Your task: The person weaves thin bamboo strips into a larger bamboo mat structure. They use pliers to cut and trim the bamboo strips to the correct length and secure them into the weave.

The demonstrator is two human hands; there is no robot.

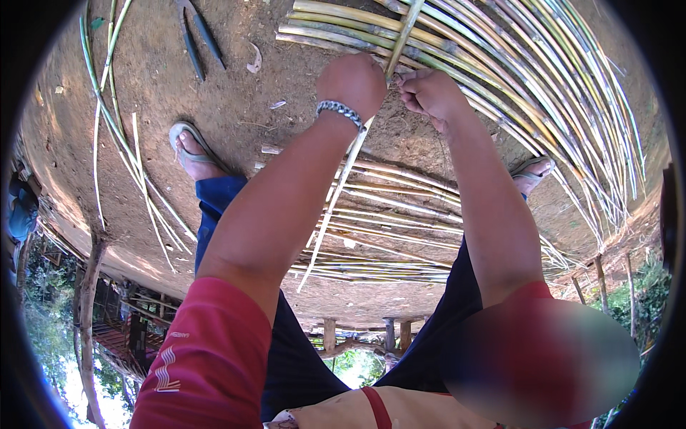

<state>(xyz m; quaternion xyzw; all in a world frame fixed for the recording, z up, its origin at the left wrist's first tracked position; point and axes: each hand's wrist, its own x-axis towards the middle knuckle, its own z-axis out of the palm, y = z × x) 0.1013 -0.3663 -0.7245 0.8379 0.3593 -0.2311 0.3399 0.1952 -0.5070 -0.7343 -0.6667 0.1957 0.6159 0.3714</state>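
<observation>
A long bamboo strip (405, 34) slants from upper right to lower left across fanned poles (493, 57). The left hand (351, 87) meets it mid-length, fingers hidden, grip impossible to tell; the right hand's (433, 96) fingers curl narrow just beside it. Around lies bare earth (236, 136), edged by wooden posts (329, 334) and greenery (629, 289).

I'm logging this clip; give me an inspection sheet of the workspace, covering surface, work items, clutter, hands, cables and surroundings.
Surface: bare dirt ground.
Work items: canes in a row at upper right, a pole across them; more canes below the hands.
Clutter: pliers and loose strips at left.
Left hand: at the pole, fingers mostly hidden.
Right hand: beside the pole, fingers curled, contents unclear.
Cables: nothing seen.
Surroundings: wooden posts, greenery.
</observation>
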